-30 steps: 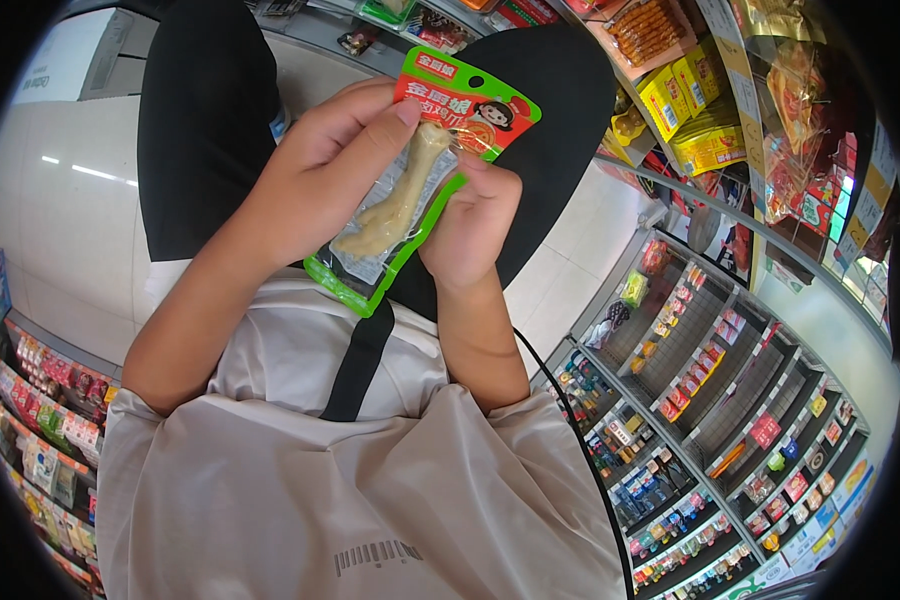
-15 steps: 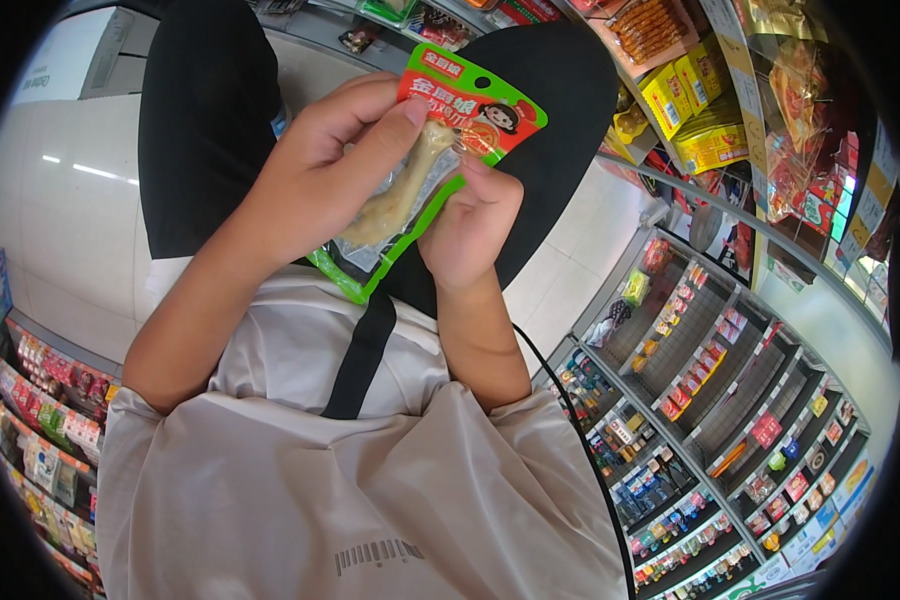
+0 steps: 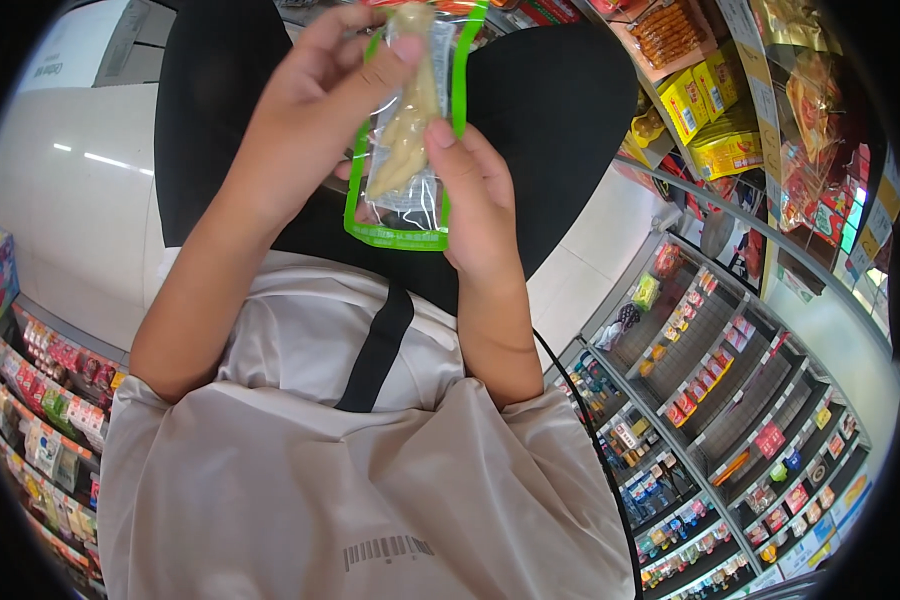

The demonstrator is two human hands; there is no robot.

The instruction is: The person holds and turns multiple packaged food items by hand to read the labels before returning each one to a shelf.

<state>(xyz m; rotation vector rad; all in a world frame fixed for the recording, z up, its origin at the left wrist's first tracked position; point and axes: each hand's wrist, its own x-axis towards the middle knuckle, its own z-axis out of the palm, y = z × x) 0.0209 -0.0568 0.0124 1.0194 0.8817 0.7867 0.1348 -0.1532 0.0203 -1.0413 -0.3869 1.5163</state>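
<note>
We see black trousers [image 3: 555, 110] behind the green-edged chicken-foot pouch [image 3: 402, 160], yellow snack packets [image 3: 705, 110] to its right, and a shelf rack [image 3: 735, 385] to its lower right. The pouch's top is cut off, and some fingertips hide behind it. Our left hand [image 3: 315, 110] pinches its upper part from the left; our right hand [image 3: 478, 195] pinches its right edge, lower down.

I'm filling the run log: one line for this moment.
left hand: holding clear green-edged pouch; right hand: holding same pouch; beneath: black trousers
</note>
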